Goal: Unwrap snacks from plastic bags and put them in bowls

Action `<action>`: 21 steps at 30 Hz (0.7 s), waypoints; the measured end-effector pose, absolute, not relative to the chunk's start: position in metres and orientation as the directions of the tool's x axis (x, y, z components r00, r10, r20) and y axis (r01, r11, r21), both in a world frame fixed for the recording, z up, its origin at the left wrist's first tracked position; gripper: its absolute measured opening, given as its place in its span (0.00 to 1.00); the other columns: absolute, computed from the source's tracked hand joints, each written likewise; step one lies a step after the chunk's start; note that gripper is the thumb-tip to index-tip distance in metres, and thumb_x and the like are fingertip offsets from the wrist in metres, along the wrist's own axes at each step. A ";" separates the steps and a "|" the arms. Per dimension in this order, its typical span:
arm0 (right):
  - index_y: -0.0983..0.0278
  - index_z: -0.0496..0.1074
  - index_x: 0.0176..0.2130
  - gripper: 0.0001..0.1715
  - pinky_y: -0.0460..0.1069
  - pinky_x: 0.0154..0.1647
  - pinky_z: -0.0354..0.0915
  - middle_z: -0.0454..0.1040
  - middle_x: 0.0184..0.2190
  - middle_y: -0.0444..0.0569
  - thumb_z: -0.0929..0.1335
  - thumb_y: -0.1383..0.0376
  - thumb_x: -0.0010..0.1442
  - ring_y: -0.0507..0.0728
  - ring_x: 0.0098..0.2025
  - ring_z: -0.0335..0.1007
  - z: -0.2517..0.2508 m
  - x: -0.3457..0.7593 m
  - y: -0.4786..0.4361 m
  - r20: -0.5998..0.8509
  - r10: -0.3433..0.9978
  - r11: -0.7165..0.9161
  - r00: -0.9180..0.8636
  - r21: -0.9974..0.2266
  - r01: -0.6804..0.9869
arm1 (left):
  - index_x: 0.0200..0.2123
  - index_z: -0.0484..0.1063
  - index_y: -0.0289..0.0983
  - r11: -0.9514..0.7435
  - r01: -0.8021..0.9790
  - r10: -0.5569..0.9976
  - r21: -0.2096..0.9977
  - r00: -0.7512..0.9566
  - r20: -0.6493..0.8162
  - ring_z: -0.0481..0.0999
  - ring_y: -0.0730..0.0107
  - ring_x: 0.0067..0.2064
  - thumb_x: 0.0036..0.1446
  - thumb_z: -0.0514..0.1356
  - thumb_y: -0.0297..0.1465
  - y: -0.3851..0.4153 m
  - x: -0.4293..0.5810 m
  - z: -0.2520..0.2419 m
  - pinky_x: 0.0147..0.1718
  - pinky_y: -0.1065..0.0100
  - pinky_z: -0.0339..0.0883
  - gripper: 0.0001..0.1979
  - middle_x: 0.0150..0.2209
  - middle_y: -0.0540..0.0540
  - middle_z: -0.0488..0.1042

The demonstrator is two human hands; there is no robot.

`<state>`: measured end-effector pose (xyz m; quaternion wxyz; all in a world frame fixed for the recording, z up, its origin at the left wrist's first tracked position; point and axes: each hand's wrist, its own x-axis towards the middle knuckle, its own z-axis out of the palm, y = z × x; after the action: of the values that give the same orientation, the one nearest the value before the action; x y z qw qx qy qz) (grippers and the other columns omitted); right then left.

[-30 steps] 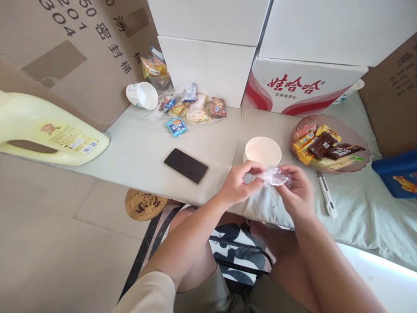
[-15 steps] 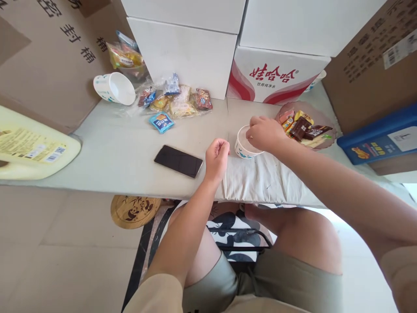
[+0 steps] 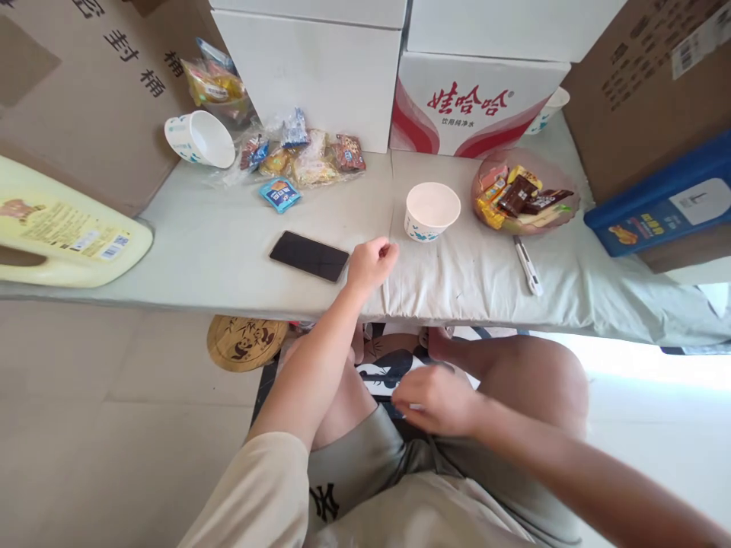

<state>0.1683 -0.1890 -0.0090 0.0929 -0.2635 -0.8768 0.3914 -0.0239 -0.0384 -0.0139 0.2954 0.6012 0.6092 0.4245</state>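
My left hand (image 3: pixel 374 264) rests as a loose fist on the cloth-covered table, between the phone and the paper cup; nothing shows in it. My right hand (image 3: pixel 437 399) is off the table, above my lap, slightly blurred. Its fingers are curled together, with a small pale spot at their tips that I cannot make out. The white paper cup (image 3: pixel 432 209) with a blue-green pattern stands upright beyond my left hand, touched by neither hand. A black phone (image 3: pixel 310 256) lies flat to the left of that hand.
A translucent bowl (image 3: pixel 483 190) holds wrapped snacks; a white utility knife (image 3: pixel 528 266) lies before it. Another paper cup (image 3: pixel 199 139) lies tipped near bagged snacks (image 3: pixel 314 164) and a blue packet (image 3: pixel 279 195). White cartons (image 3: pixel 474 106), a yellow jug (image 3: pixel 74 228) and a blue box (image 3: pixel 656 202) border the table.
My right hand has left the paper cup and come back and down over my lap. The utility knife, earlier hidden by my arm, now shows. My left hand stays in a fist.
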 end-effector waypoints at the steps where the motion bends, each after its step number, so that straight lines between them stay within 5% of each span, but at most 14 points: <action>1: 0.58 0.73 0.34 0.09 0.50 0.34 0.62 0.76 0.30 0.46 0.64 0.63 0.64 0.55 0.33 0.69 -0.032 0.164 -0.217 -0.113 0.271 0.662 -0.956 -0.699 0.271 | 0.20 0.59 0.39 -0.088 0.557 0.984 0.826 -0.079 0.158 0.61 0.71 0.25 0.59 0.57 0.34 -0.043 -0.020 -0.018 0.27 0.66 0.52 0.16 0.19 0.52 0.62; 3: 0.59 0.74 0.33 0.06 0.48 0.33 0.61 0.77 0.31 0.45 0.67 0.64 0.62 0.54 0.34 0.70 -0.067 0.157 -0.259 -0.138 0.130 0.675 -0.982 -0.713 0.189 | 0.23 0.63 0.39 -0.117 0.669 0.983 0.734 -0.029 0.183 0.66 0.68 0.29 0.58 0.57 0.31 -0.055 -0.010 -0.026 0.31 0.65 0.58 0.11 0.24 0.50 0.68; 9: 0.60 0.76 0.37 0.12 0.48 0.35 0.60 0.79 0.36 0.46 0.66 0.56 0.65 0.55 0.38 0.73 -0.087 0.187 -0.301 -0.396 0.031 0.633 -0.918 -0.703 0.325 | 0.36 0.73 0.38 -0.247 0.857 0.948 0.452 0.117 0.297 0.71 0.56 0.49 0.59 0.56 0.28 -0.092 0.010 -0.051 0.50 0.57 0.65 0.06 0.43 0.39 0.75; 12: 0.62 0.75 0.42 0.12 0.50 0.42 0.64 0.78 0.43 0.50 0.69 0.58 0.62 0.58 0.44 0.73 -0.089 0.202 -0.309 -0.413 0.067 0.629 -0.908 -0.689 0.360 | 0.40 0.74 0.37 -0.225 0.896 0.951 0.382 0.117 0.287 0.70 0.53 0.50 0.60 0.55 0.29 -0.096 0.014 -0.054 0.50 0.55 0.65 0.08 0.45 0.38 0.74; 16: 0.65 0.68 0.52 0.26 0.51 0.49 0.64 0.74 0.51 0.56 0.73 0.61 0.56 0.61 0.51 0.71 -0.097 0.197 -0.320 -0.434 0.168 0.561 -0.885 -0.696 0.448 | 0.41 0.74 0.36 -0.164 0.928 0.963 0.334 0.076 0.260 0.70 0.50 0.51 0.60 0.56 0.30 -0.093 0.021 -0.052 0.50 0.52 0.64 0.09 0.46 0.36 0.74; 21: 0.66 0.70 0.47 0.16 0.51 0.43 0.64 0.77 0.43 0.55 0.68 0.65 0.58 0.61 0.44 0.74 -0.102 0.197 -0.321 -0.522 0.209 0.508 -0.827 -0.664 0.548 | 0.42 0.74 0.35 -0.157 0.939 0.964 0.307 0.078 0.254 0.70 0.51 0.52 0.60 0.55 0.29 -0.095 0.022 -0.051 0.50 0.53 0.64 0.10 0.47 0.36 0.73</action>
<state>0.1973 -0.3208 -0.1023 -0.1915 -0.2236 -0.8470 0.4427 0.0217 -0.0945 -0.0506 0.0314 0.7335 0.6486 0.2008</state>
